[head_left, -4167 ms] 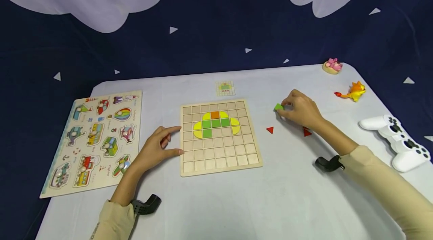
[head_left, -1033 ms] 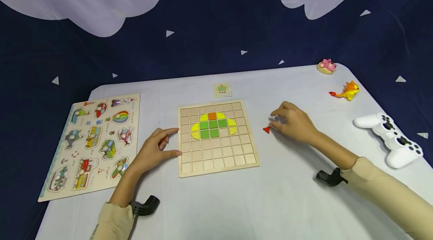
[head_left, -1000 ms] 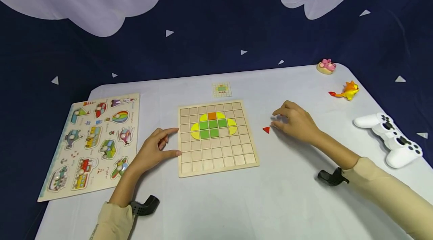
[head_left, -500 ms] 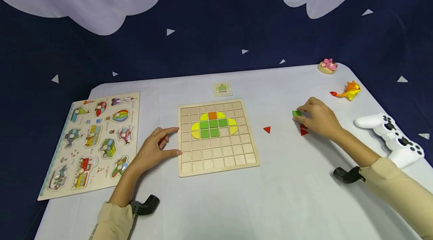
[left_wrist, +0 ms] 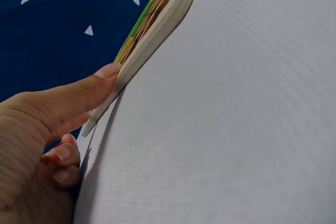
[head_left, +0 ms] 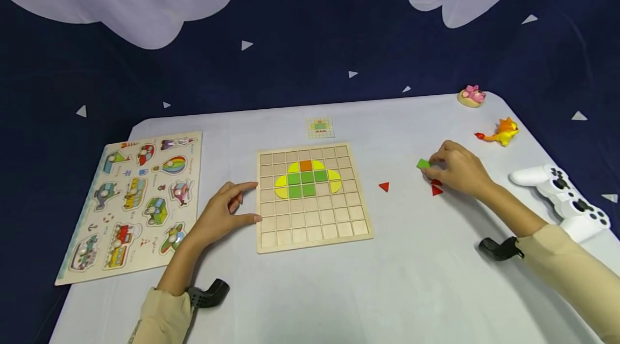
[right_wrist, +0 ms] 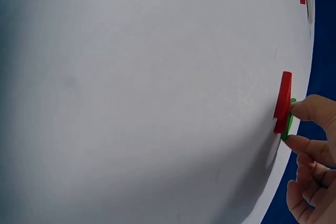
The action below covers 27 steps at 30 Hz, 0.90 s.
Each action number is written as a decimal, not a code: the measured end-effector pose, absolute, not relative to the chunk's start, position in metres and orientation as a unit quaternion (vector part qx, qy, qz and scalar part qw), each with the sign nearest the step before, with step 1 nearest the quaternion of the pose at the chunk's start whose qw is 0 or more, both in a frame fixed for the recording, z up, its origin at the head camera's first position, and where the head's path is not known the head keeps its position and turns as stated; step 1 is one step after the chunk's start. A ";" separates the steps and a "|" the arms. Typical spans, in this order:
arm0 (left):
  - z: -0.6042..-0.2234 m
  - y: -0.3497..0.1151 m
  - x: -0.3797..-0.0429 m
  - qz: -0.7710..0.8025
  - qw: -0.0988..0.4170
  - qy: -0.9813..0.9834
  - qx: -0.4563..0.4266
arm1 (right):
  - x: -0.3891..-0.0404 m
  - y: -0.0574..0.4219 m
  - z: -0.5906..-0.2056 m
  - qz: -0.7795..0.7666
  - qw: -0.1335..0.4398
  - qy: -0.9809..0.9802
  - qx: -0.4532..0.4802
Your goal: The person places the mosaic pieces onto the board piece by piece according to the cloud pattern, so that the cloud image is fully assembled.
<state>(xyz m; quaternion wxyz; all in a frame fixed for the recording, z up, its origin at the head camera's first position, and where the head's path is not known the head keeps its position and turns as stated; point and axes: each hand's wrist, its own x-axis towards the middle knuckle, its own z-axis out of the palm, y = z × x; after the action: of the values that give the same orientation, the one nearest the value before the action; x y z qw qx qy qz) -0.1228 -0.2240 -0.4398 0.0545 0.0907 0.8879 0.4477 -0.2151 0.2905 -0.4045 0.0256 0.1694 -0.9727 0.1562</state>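
A square wooden grid board point(head_left: 315, 225) lies mid-table, with green squares, an orange square point(head_left: 305, 165) and yellow rounded pieces set in its cells. My left hand point(head_left: 220, 217) touches the board's left edge with thumb and index finger; in the left wrist view the thumb point(left_wrist: 79, 95) rests on the rim. To the right of the board, my right hand point(head_left: 457, 169) pinches a green square tile point(head_left: 423, 164) between thumb and fingers. Red triangle tiles point(head_left: 437, 191) lie just under that hand, partly hidden. Another red triangle point(head_left: 384, 187) lies between them and the board.
A small pattern card point(head_left: 321, 127) lies behind the board. On the left is a vehicle peg puzzle point(head_left: 135, 204). Along the right side are a pink figurine point(head_left: 471, 96), an orange-yellow figurine point(head_left: 504, 132) and a white game controller point(head_left: 562, 196).
A green tile from my right hand now sits in the grid's lower green row. My right hand then came away from the board and pinched another green tile. My left hand stayed put.
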 end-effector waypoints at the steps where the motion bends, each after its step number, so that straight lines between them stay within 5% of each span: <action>1: -0.440 -0.224 -0.123 0.447 0.055 0.888 0.092 | -0.215 0.290 -0.405 0.159 0.027 -0.972 0.171; 13: -0.439 -0.224 -0.123 0.445 0.052 0.889 0.093 | -0.210 0.239 -0.406 0.201 0.071 -0.945 0.248; 27: -0.438 -0.224 -0.124 0.441 0.057 0.891 0.085 | -0.205 0.169 -0.410 0.229 0.039 -0.921 0.314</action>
<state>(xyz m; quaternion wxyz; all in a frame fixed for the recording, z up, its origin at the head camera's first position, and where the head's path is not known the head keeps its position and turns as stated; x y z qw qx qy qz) -0.1243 -0.2238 -0.4383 0.0567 0.0852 0.8915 0.4413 -0.2049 0.1692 -0.4098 0.0394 0.3136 -0.9206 0.2292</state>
